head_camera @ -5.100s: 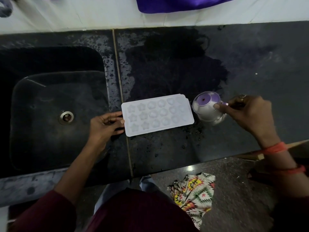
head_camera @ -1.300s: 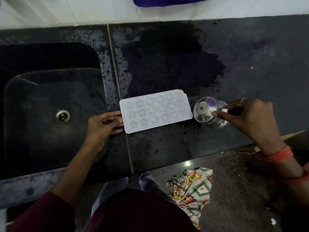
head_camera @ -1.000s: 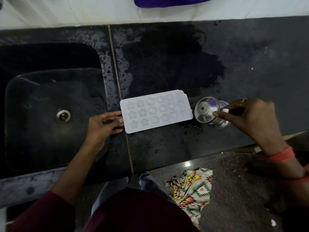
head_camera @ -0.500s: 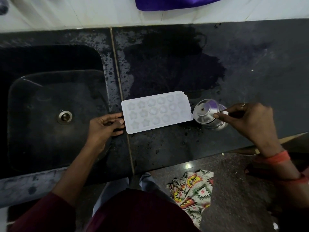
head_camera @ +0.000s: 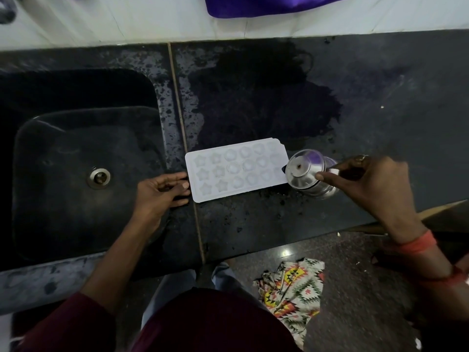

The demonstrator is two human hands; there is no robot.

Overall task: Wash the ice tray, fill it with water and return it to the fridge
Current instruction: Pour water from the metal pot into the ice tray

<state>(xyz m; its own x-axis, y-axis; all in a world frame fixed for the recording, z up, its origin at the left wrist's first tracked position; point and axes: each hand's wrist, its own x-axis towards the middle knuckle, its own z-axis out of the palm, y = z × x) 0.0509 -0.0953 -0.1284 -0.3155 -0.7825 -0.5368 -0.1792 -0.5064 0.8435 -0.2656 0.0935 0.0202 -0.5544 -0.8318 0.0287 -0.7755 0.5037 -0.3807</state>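
Note:
A white ice tray [head_camera: 236, 170] with star and round moulds lies flat on the dark wet counter [head_camera: 380, 85], just right of the sink. My left hand [head_camera: 162, 191] rests at the tray's left end, fingertips touching its edge. My right hand [head_camera: 368, 181] grips the handle of a small steel cup [head_camera: 304, 171], which is tipped on its side. The cup's mouth faces the tray's right end and overlaps its corner.
A dark sink [head_camera: 83, 174] with a metal drain [head_camera: 99, 177] fills the left. The counter's front edge runs close below the tray. A patterned cloth [head_camera: 291, 293] lies on the floor. Purple fabric [head_camera: 266, 5] hangs over the white tiled wall at the back.
The steel cup has tilted further and moved left, so its mouth now reaches over the tray's right corner. My left hand stays at the tray's left end.

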